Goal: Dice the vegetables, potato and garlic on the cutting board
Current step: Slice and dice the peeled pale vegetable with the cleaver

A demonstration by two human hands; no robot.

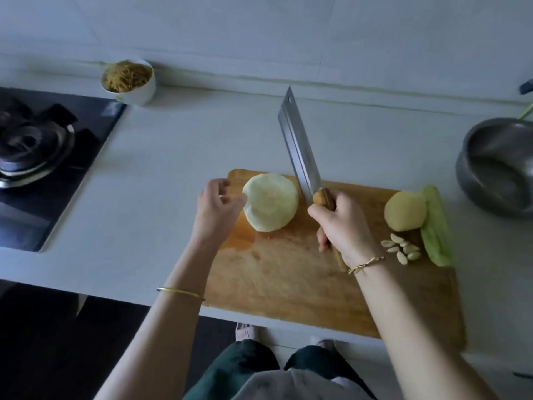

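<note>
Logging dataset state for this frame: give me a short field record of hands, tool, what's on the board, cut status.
left hand: fingers loosely curled at left edge of pale round vegetable; contact unclear
right hand: grips cleaver handle, blade pointing away from the person
cutting board: pale round vegetable, potato, green stalk, garlic cloves
cut status: nothing diced yet
off board: metal bowl right, white bowl and stove left
</note>
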